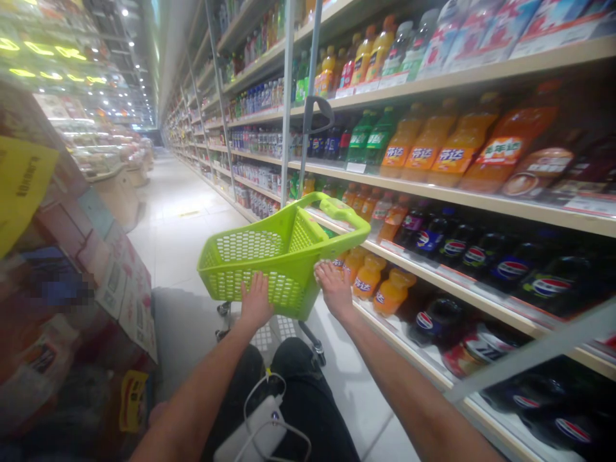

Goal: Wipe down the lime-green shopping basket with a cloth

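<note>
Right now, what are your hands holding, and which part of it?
The left hand and right hand lie open against the near side of the lime-green wheeled shopping basket, touching it without a clear grip.

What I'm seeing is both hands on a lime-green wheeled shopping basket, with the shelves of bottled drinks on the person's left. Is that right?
Not quite: the shelves of bottled drinks are on the person's right, as the head view shows. The left hand and right hand are on the lime-green wheeled shopping basket, as you said.
</note>
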### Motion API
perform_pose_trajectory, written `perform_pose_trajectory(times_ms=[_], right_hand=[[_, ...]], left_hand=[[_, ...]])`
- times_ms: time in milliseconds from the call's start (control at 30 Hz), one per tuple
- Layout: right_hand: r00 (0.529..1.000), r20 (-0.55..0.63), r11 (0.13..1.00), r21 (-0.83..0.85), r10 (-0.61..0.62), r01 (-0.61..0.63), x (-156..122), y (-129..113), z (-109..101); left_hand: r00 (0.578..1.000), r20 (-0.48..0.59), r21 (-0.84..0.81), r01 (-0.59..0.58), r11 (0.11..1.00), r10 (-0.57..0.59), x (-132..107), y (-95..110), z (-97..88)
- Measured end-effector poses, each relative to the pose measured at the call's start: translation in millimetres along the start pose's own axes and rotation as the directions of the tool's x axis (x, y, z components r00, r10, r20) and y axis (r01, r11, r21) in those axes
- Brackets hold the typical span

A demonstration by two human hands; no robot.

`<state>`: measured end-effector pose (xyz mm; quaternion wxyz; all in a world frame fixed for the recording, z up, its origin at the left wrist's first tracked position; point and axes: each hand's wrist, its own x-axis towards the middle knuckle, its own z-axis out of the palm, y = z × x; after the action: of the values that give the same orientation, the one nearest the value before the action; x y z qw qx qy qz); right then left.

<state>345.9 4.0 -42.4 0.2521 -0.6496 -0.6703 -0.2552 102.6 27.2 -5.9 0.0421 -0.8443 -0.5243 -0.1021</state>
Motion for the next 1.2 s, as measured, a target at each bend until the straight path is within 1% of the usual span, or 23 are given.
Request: perform_pose_trajectory(times_ms=[67, 133, 200, 300, 333, 400, 467, 533, 600, 700, 767, 833, 900, 967, 1033, 1100, 1200], right_hand=[[0.997, 0.075, 1.000, 0.015, -0.020, 0.019, -13.1, -4.0, 5.0], [0.995, 0.094, 0.999, 0.032, -0.037, 0.034, -18.0, -6.5, 3.6], [0.999, 0.026, 0.999, 0.037, -0.021, 0.020, -13.1, -5.8, -4.1], [0.989, -0.141, 0.999, 0.027, 0.046, -0.042, 8.3, 0.5, -19.9], [0.982, -0.174, 0.998, 0.025, 0.069, -0.065, 16.7, 2.9, -23.8], [0.977, -0.187, 0.995, 0.028, 0.103, -0.100, 30.2, 6.0, -26.9], [0.982, -0.155, 0.994, 0.036, 0.110, -0.105, 35.5, 4.8, -23.8], [0.991, -0.098, 0.995, 0.046, 0.091, -0.087, 31.1, -0.9, -16.4], [0.998, -0.025, 0.996, 0.059, 0.064, -0.062, 19.1, -9.0, -7.9], [0.997, 0.080, 0.997, 0.076, 0.023, -0.029, -1.6, -18.7, 0.6], [0.994, 0.108, 0.997, 0.081, 0.004, -0.013, -9.3, -20.0, 0.9], [0.998, 0.065, 0.997, 0.078, 0.010, -0.015, -8.1, -16.2, -3.6], [0.998, -0.046, 0.997, 0.068, 0.051, -0.047, 1.8, -8.5, -10.5], [0.979, -0.172, 0.993, 0.056, 0.110, -0.102, 16.1, -0.1, -16.1], [0.957, -0.249, 0.989, 0.048, 0.150, -0.143, 28.2, 5.3, -17.2], [0.956, -0.256, 0.989, 0.044, 0.147, -0.140, 32.2, 5.4, -12.3], [0.977, -0.183, 0.994, 0.054, 0.108, -0.100, 19.5, -3.5, 3.5]], left_hand=[[0.999, 0.012, 0.006, -0.046, 0.999, 0.046, -4.0, 10.8, 2.6], [0.996, 0.018, 0.009, -0.085, 0.996, 0.085, -4.9, 19.3, 4.3], [0.993, 0.011, 0.010, -0.115, 0.993, 0.115, -3.0, 26.2, 4.4], [0.988, -0.018, 0.015, -0.151, 0.988, 0.151, 3.3, 37.2, 0.4], [0.986, -0.030, 0.016, -0.162, 0.987, 0.162, 5.8, 41.6, -1.8], [0.981, -0.051, 0.016, -0.185, 0.983, 0.185, 10.4, 51.4, -7.0], [0.974, -0.071, 0.013, -0.215, 0.977, 0.215, 13.9, 61.3, -12.1], [0.965, -0.085, 0.011, -0.246, 0.969, 0.246, 15.8, 69.6, -16.0], [0.959, -0.090, 0.011, -0.268, 0.963, 0.267, 16.2, 75.1, -17.6], [0.957, -0.081, 0.013, -0.277, 0.961, 0.278, 15.5, 77.4, -15.7], [0.960, -0.072, 0.015, -0.270, 0.963, 0.271, 15.5, 76.0, -13.1], [0.963, -0.070, 0.020, -0.258, 0.966, 0.259, 16.3, 73.9, -11.1], [0.965, -0.072, 0.027, -0.251, 0.968, 0.253, 17.8, 72.1, -10.6], [0.966, -0.076, 0.038, -0.247, 0.968, 0.249, 19.2, 71.6, -11.4], [0.966, -0.077, 0.047, -0.243, 0.969, 0.246, 20.1, 72.2, -12.6], [0.966, -0.081, 0.053, -0.243, 0.969, 0.246, 20.3, 73.5, -12.9], [0.964, -0.088, 0.054, -0.247, 0.968, 0.251, 19.8, 74.5, -10.7]])
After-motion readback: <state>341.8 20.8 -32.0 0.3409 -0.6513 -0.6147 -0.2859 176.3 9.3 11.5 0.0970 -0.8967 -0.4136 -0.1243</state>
